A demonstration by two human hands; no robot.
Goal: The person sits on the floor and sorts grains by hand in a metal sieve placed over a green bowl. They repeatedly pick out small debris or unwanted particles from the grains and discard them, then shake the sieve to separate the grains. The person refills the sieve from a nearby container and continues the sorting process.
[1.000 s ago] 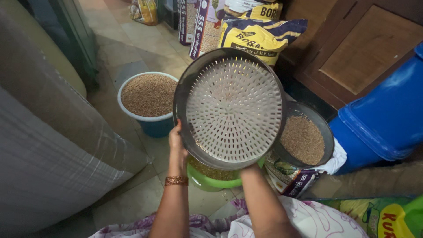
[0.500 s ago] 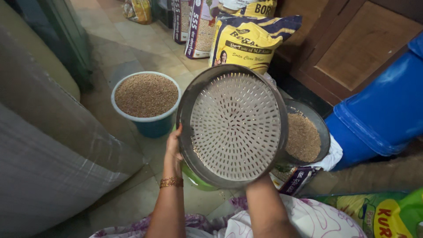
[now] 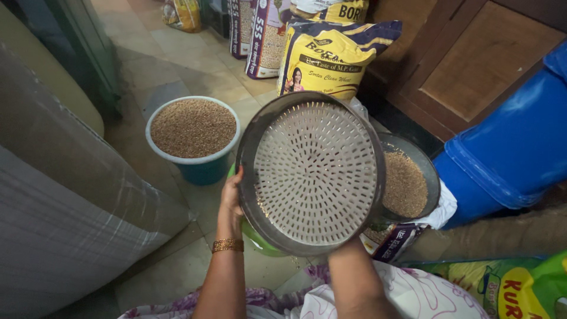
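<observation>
Dim, soft indoor light; glare is seen on the blue drum; edges are stretched, corners slightly blurred.

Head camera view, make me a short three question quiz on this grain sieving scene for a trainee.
1. True or false: the round sieve holds a heap of grain.
2. Which hand shows plainly on the sieve's rim? A) left hand B) right hand C) neither
3. Fill in: the white-rimmed bucket at the left is full of ____.

Key:
1. False; its perforated bottom looks bare.
2. A; the right forearm runs under the sieve and that hand is hidden.
3. Brown grain, as in the metal bowl at the right.
</observation>
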